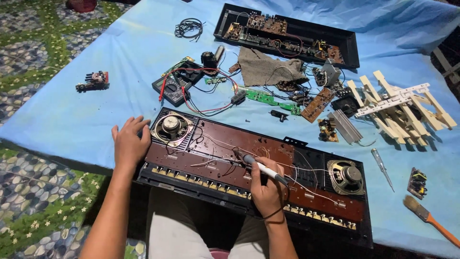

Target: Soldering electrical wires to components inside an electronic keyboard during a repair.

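Glossy brown circuit board point(239, 153) set in black plastic casing point(306, 225), matt blue cloth point(96, 115) spread beneath, rough grey rag point(268, 64), wooden-handled brush point(429, 218)

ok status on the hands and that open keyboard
Left hand flat on the opened keyboard beside its left speaker. Right hand holds soldering iron, tip on brown board. Loose white wires around tip.

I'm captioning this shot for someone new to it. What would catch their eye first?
The opened keyboard chassis lies nearest, a round speaker at each end. The right hand holds a soldering iron to its brown board; the left hand steadies its corner. Loose circuit boards litter the blue sheet behind.
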